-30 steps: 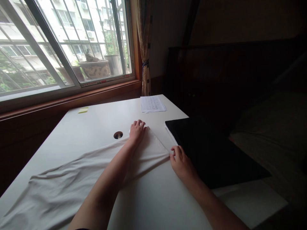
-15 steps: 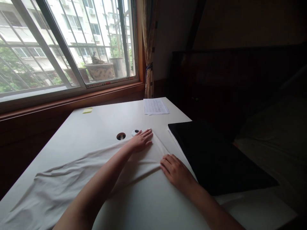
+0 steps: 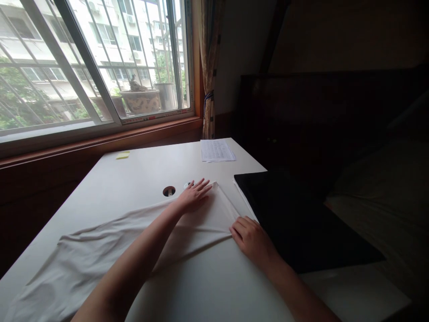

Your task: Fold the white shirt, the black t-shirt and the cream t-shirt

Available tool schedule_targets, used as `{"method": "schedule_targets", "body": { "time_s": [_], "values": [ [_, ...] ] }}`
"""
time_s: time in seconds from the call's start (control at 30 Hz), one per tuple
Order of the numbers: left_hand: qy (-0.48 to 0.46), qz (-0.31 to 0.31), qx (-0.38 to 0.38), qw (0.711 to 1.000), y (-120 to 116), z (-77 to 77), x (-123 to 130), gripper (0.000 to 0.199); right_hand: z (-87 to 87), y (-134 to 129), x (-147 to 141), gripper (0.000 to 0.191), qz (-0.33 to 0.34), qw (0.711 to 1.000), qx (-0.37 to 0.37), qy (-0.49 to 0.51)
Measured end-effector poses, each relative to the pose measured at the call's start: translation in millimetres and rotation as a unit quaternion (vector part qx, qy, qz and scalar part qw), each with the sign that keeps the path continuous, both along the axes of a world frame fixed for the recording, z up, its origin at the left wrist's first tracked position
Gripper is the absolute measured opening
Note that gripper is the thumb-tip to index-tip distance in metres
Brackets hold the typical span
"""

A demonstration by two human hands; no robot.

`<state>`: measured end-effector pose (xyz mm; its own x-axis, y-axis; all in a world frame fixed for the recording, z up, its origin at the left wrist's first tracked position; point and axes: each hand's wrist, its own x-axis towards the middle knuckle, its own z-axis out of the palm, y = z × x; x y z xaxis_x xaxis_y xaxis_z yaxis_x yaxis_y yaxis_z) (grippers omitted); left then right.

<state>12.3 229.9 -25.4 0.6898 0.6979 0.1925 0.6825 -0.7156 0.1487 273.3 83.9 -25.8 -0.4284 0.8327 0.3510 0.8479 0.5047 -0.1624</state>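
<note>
A white cloth (image 3: 110,243), perhaps a garment, lies stretched across the white table (image 3: 201,286), wrinkled towards its left end. My left hand (image 3: 194,197) is over its far right part with the fingers spread; whether the palm presses on the fabric or hovers just above, I cannot tell. At the cloth's right edge, my right hand (image 3: 250,237) has its fingers curled and closed on the fabric. My left forearm hides part of the cloth's middle. Right of my right hand lies a flat black cloth (image 3: 301,223) with a pale edge.
Printed sheets of paper (image 3: 217,150) lie near the table's far edge, and yellow sticky notes (image 3: 122,154) at the far left. A round cable hole (image 3: 169,191) opens in the tabletop beyond the cloth. Behind stand a barred window (image 3: 100,58) and a tied curtain (image 3: 208,89).
My right hand has moved slightly right, drawing the white cloth's edge and its left end with it. My left hand has shifted slightly left relative to the cloth's far corner.
</note>
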Motion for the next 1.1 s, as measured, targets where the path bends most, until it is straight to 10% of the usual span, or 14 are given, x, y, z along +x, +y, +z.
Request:
{"method": "schedule_targets", "body": {
  "time_s": [0.23, 0.53, 0.87, 1.1],
  "values": [
    [0.013, 0.163, 0.059, 0.985, -51.9, 6.6, -129.3, 0.048, 2.6, -6.0, 4.1, 0.024, -0.015, 0.999, 0.012, 0.031],
    [0.082, 0.412, 0.043, 0.906, -147.3, -42.4, -323.6, 0.058, 12.0, 2.3, -25.3, 0.032, 0.064, 0.996, -0.012, 0.053],
    [0.045, 0.480, -0.016, 0.876, -164.5, -49.3, -349.6, 0.060, 5.8, 95.9, -122.8, 0.056, 0.087, 0.986, -0.137, -0.023],
    [0.043, 0.494, -0.001, 0.868, -169.7, -38.2, -346.3, 0.058, -20.6, 149.0, -107.3, 0.069, -0.005, 0.987, -0.151, -0.052]
  ]
}}
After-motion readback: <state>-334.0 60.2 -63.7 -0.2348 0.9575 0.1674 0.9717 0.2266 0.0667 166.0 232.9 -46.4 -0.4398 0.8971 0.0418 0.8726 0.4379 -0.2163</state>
